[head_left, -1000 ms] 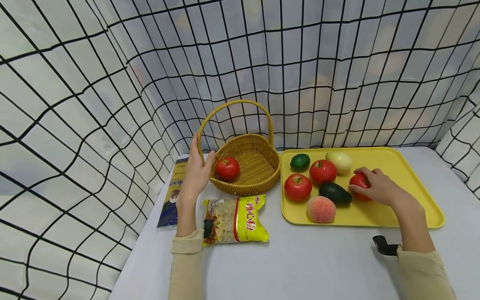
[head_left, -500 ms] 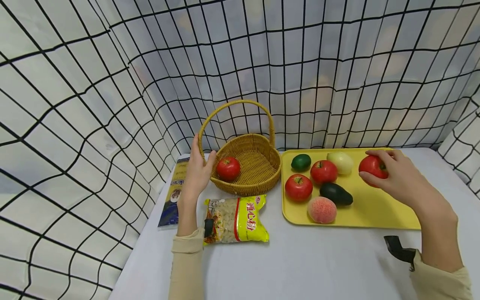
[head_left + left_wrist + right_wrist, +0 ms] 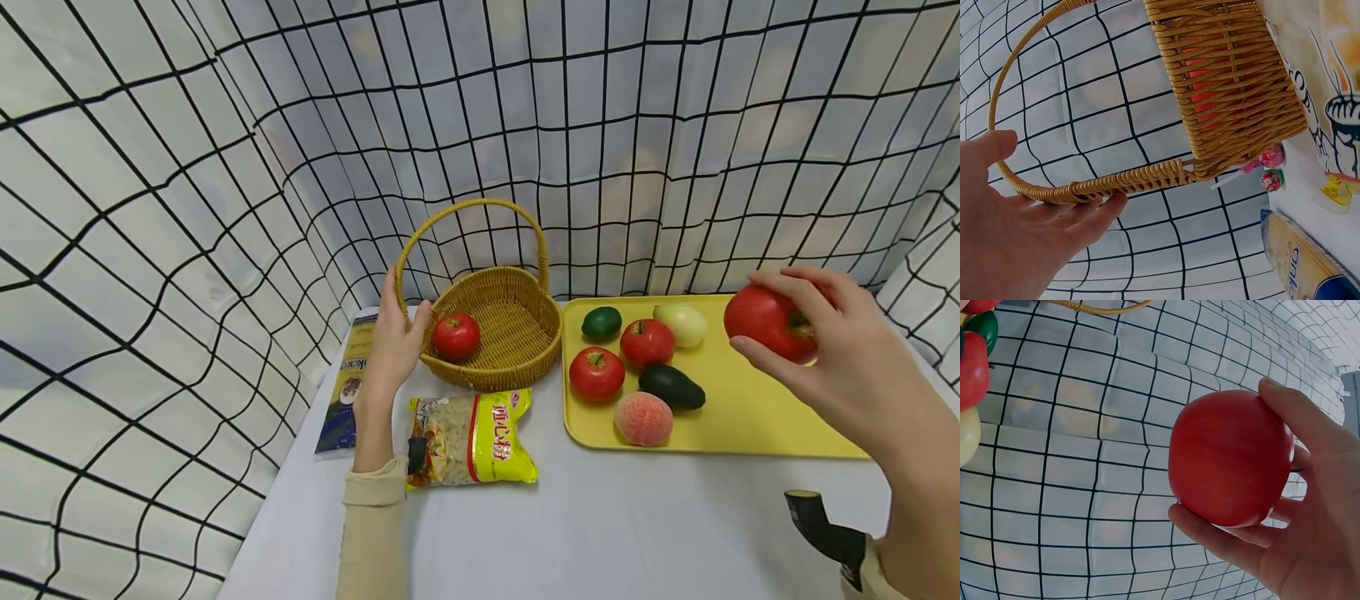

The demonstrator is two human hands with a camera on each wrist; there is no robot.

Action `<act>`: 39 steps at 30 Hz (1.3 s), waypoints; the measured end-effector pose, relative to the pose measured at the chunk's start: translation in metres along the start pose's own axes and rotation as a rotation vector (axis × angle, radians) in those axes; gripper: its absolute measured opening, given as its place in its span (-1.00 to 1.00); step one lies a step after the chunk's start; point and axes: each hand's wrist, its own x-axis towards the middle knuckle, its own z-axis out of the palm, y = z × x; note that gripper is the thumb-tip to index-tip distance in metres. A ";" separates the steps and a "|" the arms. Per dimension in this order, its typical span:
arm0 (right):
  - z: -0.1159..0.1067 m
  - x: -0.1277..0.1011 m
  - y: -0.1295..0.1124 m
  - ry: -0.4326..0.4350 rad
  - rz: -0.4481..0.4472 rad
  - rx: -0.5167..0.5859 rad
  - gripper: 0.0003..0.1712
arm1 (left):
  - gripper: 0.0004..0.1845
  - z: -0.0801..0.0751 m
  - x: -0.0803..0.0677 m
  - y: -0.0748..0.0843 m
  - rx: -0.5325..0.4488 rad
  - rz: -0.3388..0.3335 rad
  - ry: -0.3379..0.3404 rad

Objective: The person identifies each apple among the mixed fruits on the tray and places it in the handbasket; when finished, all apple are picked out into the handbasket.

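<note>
My right hand (image 3: 855, 358) grips a red apple (image 3: 765, 321) between thumb and fingers, raised above the right part of the yellow tray (image 3: 765, 421). The right wrist view shows the apple (image 3: 1232, 459) large, its smooth side turned to the camera. My left hand (image 3: 393, 342) is at the left side of the wicker basket (image 3: 517, 377). In the left wrist view its nearly straight fingers lie against the basket's handle (image 3: 1116, 182), the thumb apart from them. Inside the basket sits another red apple (image 3: 455, 337).
Two more red apples (image 3: 596, 375), a peach (image 3: 643, 419), a dark green avocado (image 3: 671, 387), a small green fruit (image 3: 601, 323) and a pale yellow-green one (image 3: 681, 324) lie on the tray. A pasta bag (image 3: 472, 440) and a blue-yellow packet (image 3: 345, 392) flank the left forearm. Black netting surrounds the table.
My right hand has lifted the apple off the tray and drawn it up, rightward and closer to the camera. The left hand and the basket have stayed in place.
</note>
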 end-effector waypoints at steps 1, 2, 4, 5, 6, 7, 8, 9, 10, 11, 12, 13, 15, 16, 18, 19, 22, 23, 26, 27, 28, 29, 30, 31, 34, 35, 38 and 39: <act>-0.001 -0.001 -0.002 0.008 -0.008 0.005 -0.11 | -0.17 0.000 0.000 0.000 0.000 -0.001 -0.001; -0.002 -0.001 -0.004 0.015 -0.012 0.013 -0.09 | -0.17 0.000 0.000 0.000 -0.002 -0.001 -0.001; -0.003 -0.002 -0.007 0.021 -0.016 0.028 -0.06 | -0.17 0.000 0.000 -0.001 -0.001 -0.001 -0.001; -0.003 -0.002 -0.008 0.025 -0.020 0.031 -0.06 | -0.17 0.000 0.000 -0.001 -0.001 0.000 0.001; -0.003 -0.002 -0.009 0.028 -0.025 0.034 -0.06 | -0.16 0.000 0.000 -0.001 -0.001 0.001 0.003; -0.003 -0.002 -0.009 0.033 -0.029 0.035 -0.06 | -0.16 0.001 0.000 -0.001 0.001 0.004 0.003; -0.003 -0.002 -0.009 0.035 -0.035 0.035 -0.07 | -0.16 0.001 0.001 -0.001 -0.001 0.004 0.005; -0.003 -0.002 -0.010 0.037 -0.042 0.032 -0.07 | -0.16 0.001 0.000 -0.001 0.002 0.003 0.006; -0.003 -0.001 -0.010 0.041 -0.048 0.031 -0.07 | -0.16 0.001 0.001 -0.001 0.000 0.000 0.007; -0.002 -0.001 -0.011 0.044 -0.054 0.031 -0.07 | -0.16 0.001 0.000 -0.001 0.003 0.001 0.007; -0.001 0.000 -0.011 0.045 -0.055 0.035 -0.07 | -0.16 0.000 0.000 -0.001 0.004 0.000 0.006; -0.001 0.000 -0.012 0.043 -0.054 0.041 -0.08 | -0.16 0.000 0.000 0.000 0.006 0.000 0.005; 0.001 0.000 -0.015 0.032 -0.056 0.054 -0.07 | -0.16 0.000 0.000 0.000 0.006 0.000 0.002; 0.002 0.001 -0.015 0.031 -0.059 0.065 -0.05 | -0.16 0.001 0.001 0.001 0.005 0.000 0.000; 0.005 0.001 -0.017 0.020 -0.060 0.081 -0.03 | -0.16 0.002 0.002 0.002 0.004 0.003 -0.004; 0.006 0.002 -0.018 0.013 -0.065 0.090 -0.02 | -0.16 0.002 0.003 0.002 0.003 0.004 -0.008; 0.012 0.004 -0.021 0.003 -0.088 0.111 -0.01 | -0.16 0.002 0.002 0.001 0.001 -0.003 -0.008; 0.014 0.005 -0.023 -0.003 -0.095 0.123 -0.02 | -0.16 0.002 0.002 0.000 0.005 -0.004 -0.004; 0.020 0.007 -0.031 -0.023 -0.116 0.176 -0.05 | -0.17 -0.001 -0.002 -0.001 0.016 -0.016 0.002; 0.022 0.007 -0.034 -0.029 -0.117 0.196 -0.06 | -0.18 -0.001 -0.002 -0.002 0.018 -0.019 0.004; 0.023 0.009 -0.039 -0.038 -0.119 0.210 -0.07 | -0.18 -0.002 -0.003 -0.002 0.020 -0.015 0.006; 0.025 0.011 -0.043 -0.047 -0.122 0.231 -0.07 | -0.18 -0.002 -0.003 -0.002 0.023 -0.012 0.005; 0.028 0.014 -0.046 -0.060 -0.126 0.245 -0.07 | -0.18 -0.001 -0.002 -0.001 0.020 -0.011 0.005; 0.031 0.018 -0.049 -0.071 -0.132 0.259 -0.09 | -0.17 -0.001 -0.002 -0.001 0.018 -0.009 0.005; 0.049 0.039 -0.055 -0.124 -0.161 0.279 -0.15 | -0.16 0.002 -0.001 0.000 0.022 -0.006 0.003; 0.057 0.048 -0.056 -0.150 -0.168 0.284 -0.17 | -0.16 0.003 -0.001 0.000 0.024 -0.012 0.003; 0.085 0.078 -0.062 -0.240 -0.190 0.262 -0.21 | -0.15 0.004 -0.002 0.002 0.033 -0.010 0.005; 0.094 0.088 -0.065 -0.277 -0.195 0.250 -0.22 | -0.15 0.004 -0.002 0.002 0.037 -0.009 0.006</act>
